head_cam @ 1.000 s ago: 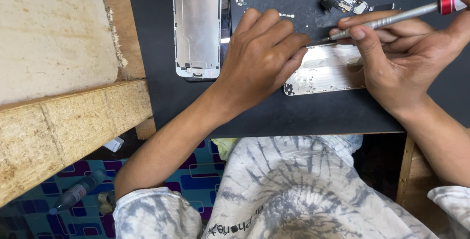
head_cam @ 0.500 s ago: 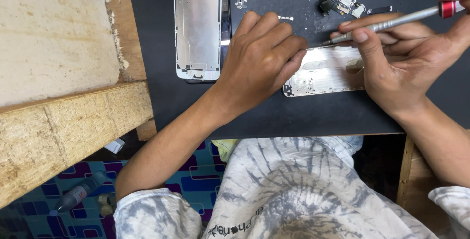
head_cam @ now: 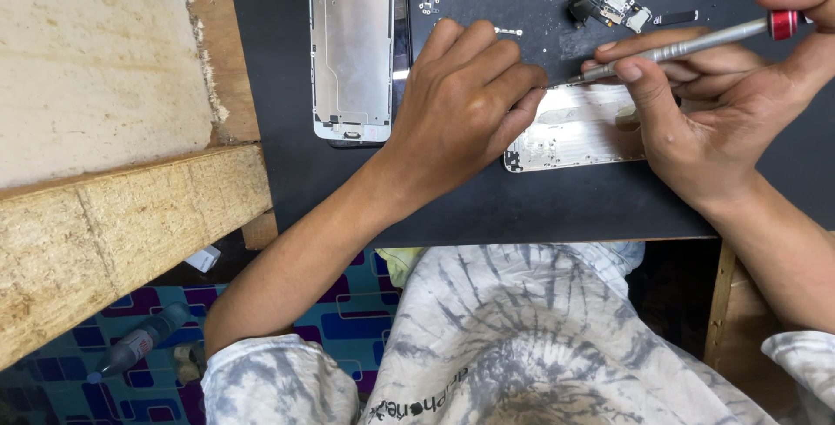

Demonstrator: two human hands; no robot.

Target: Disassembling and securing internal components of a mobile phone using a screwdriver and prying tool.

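Your left hand (head_cam: pixel 461 103) is pressing the silver phone housing (head_cam: pixel 574 129); your right hand (head_cam: pixel 713 112) is pinching a slim metal red-banded screwdriver (head_cam: pixel 687 42) over it.

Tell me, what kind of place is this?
Probably a phone repair bench: an opened phone body under a slim screwdriver, a detached screen panel, and tiny loose parts on a dark mat.

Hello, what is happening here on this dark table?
A person is working on an opened phone body that lies on a dark mat. The left hand presses on the phone body to steady it. The right hand holds a slim screwdriver with its tip at the phone's upper edge. A detached screen panel lies to the left, and small loose parts lie above.
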